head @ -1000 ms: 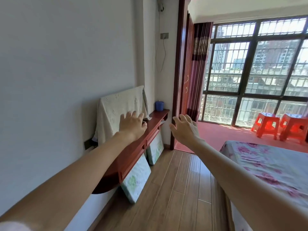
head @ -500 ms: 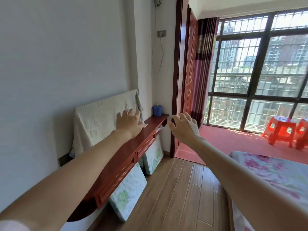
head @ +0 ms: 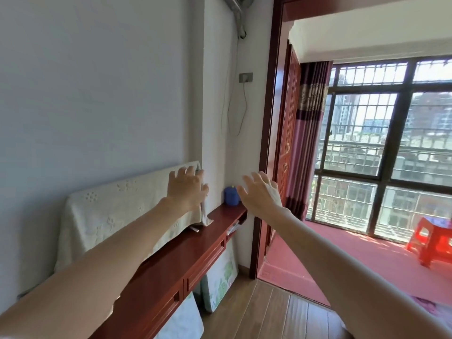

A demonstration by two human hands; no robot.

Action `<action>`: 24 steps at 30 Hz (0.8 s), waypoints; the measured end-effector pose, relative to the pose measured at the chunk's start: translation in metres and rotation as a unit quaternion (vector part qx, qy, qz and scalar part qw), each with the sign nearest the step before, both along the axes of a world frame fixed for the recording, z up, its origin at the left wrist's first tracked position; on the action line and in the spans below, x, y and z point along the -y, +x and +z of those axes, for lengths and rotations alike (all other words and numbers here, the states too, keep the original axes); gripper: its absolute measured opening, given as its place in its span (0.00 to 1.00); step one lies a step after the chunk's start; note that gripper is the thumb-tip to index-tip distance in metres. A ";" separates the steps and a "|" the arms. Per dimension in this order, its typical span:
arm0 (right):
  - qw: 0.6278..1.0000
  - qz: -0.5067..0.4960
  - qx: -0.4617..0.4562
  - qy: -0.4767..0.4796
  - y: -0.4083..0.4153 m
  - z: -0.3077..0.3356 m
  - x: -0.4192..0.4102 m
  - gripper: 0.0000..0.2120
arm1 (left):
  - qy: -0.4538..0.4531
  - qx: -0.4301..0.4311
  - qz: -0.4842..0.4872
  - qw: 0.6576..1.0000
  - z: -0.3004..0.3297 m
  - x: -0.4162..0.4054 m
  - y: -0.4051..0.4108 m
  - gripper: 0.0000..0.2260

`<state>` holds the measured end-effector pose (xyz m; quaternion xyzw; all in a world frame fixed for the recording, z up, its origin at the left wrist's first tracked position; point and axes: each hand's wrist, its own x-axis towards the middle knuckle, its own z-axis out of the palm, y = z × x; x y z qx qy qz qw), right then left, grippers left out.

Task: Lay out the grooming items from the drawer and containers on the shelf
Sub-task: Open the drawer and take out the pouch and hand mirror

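A long red-brown wooden shelf with drawers runs along the left wall. A small blue container stands at its far end by the wall corner. My left hand is stretched out in front of the cream cloth that covers a flat upright thing on the shelf; its fingers are relaxed and hold nothing. My right hand hangs in the air just right of the blue container, fingers spread, empty. The far drawer stands slightly open with something pale showing in it.
Flat panels with green prints lean under the shelf. A dark red door frame opens on a red-carpeted balcony room with a red stool and barred windows. The floor is wood planks.
The view has come closer to the shelf and risen. Both hands have moved forward toward the shelf's far end; the right hand is now beside the blue container.
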<state>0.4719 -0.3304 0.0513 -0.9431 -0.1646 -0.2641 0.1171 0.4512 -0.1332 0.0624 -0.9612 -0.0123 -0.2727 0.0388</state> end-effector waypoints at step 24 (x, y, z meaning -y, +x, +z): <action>0.920 0.380 -0.069 -0.063 0.216 -0.119 -0.170 0.23 | -0.074 -0.085 0.376 0.920 -0.146 -0.084 0.071 0.23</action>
